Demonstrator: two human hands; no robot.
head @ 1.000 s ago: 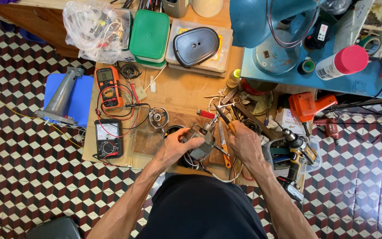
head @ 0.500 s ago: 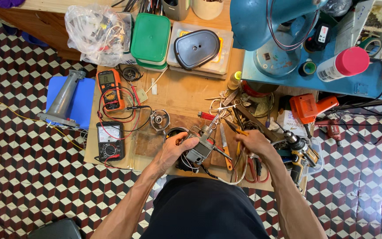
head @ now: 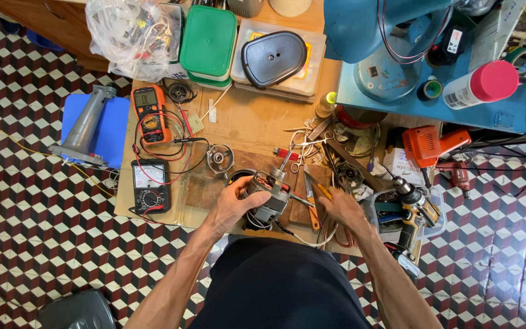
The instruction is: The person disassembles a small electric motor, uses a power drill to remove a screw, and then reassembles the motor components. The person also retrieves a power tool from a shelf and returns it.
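hands: l [head: 234, 206] grips motor [head: 269, 198], r [head: 343, 210] holds screwdriver [head: 318, 190].

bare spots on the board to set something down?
Free: bare board between the orange multimeter, the grey-lidded tray and the scissors. Crowded: the tool pile by the right hand; the left hand holds the motor.

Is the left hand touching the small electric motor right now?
Touching. The head view shows the left hand wrapped around the side of the small electric motor, its fingers lying on the casing with no gap.
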